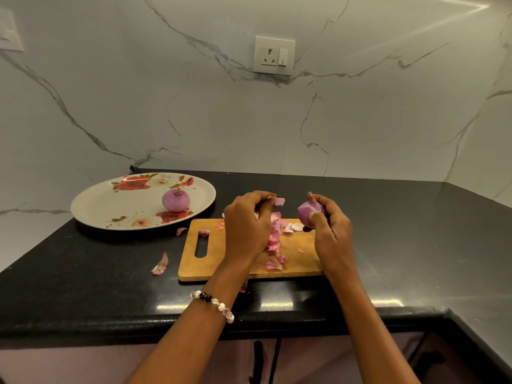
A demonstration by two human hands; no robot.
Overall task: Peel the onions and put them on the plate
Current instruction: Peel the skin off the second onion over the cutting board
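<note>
The black surface lay open toward 3 o'clock of the cutting board, with nothing standing between board and corner wall. Toward 10 o'clock the flowered plate took up the back-left stretch, a peeled onion sitting near its right rim; the rest of the plate was bare. Loose peels littered the board's middle, and one scrap lay on the surface toward 9 o'clock. Both hands hovered over the board's far edge, a narrow gap between them.
</note>
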